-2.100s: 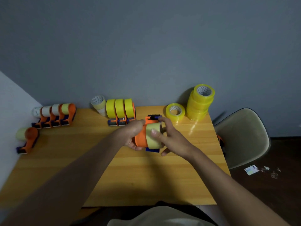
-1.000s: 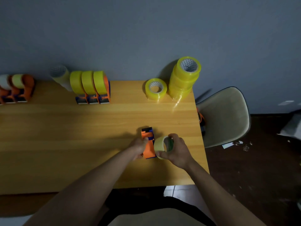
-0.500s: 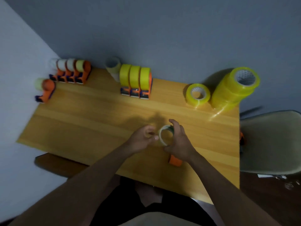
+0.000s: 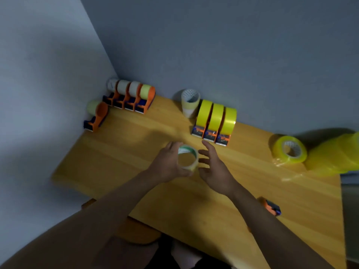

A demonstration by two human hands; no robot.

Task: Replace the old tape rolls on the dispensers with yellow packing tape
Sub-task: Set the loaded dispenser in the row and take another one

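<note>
My left hand (image 4: 168, 165) grips the old pale tape roll (image 4: 188, 159) above the wooden table (image 4: 136, 152), its hollow core facing me. My right hand (image 4: 214, 167) hovers just right of the roll with fingers spread and holds nothing. The orange dispenser (image 4: 271, 207) the roll came from lies on the table behind my right forearm, partly hidden. Three dispensers with yellow tape (image 4: 215, 121) stand at the back wall. A loose yellow roll (image 4: 289, 150) lies at the right beside a stack of yellow rolls (image 4: 334, 156).
A row of orange dispensers with pale old rolls (image 4: 132, 96) stands in the back left corner, one more dispenser (image 4: 97, 115) beside the left wall. Stacked pale rolls (image 4: 190, 102) stand against the back wall. A chair edge shows at far right.
The old roll came off the dispenser and passed from my right hand to my left. My right hand let go and opened. The dispenser now lies on the table by my right forearm.
</note>
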